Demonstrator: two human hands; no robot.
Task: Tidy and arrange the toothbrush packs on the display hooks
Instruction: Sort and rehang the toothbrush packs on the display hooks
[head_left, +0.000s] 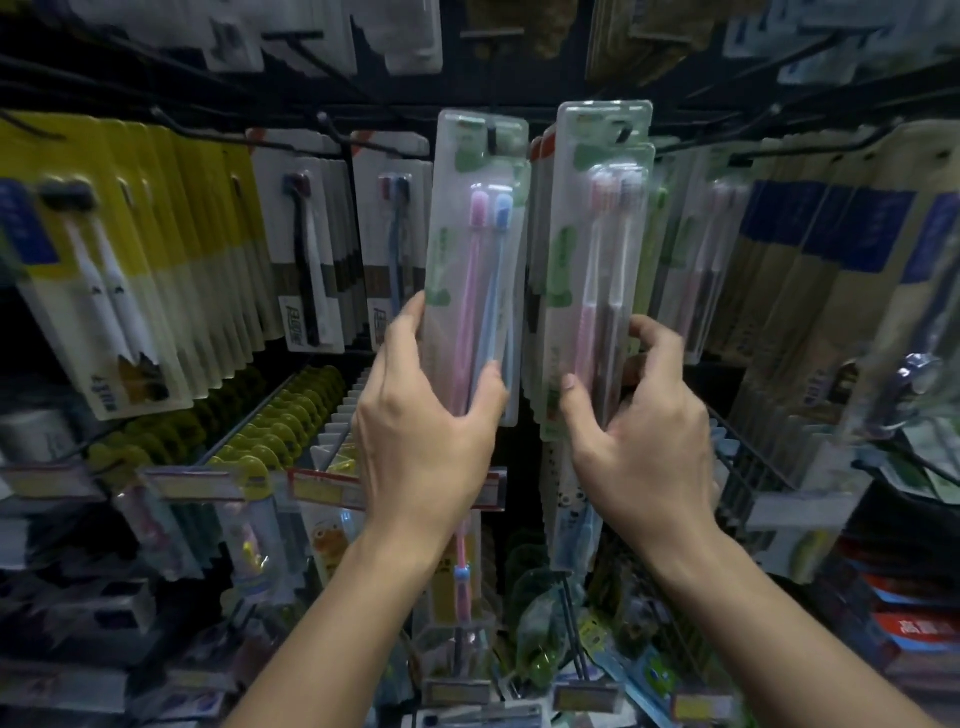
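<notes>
So both hands are up at the toothbrush rack, each gripping its own clear pack. The left hand (426, 415) holds the left pack (475, 249) by its lower end, thumb on the front, fingers curled round the left edge. That pack has a pink and a blue brush inside and stands pretty much upright, its top slot right at a dark hook (492, 136); too blurry to tell if it's actually threaded on.

The right hand (641, 431) pinches the right pack (597, 249) near the bottom, thumb on the front face and fingers wrapped round the right edge. This one has pale pink brushes and sits a bit higher than the left pack, just beside it with a narrow dark gap between. More of the same green-labelled packs are stacked right behind it.

Off to the left there's a row of yellow packs (171, 249), then white-card packs (311, 249). Blue-banded packs (810, 249) hang on the right. Price tags (192, 483) run along the rail below.
</notes>
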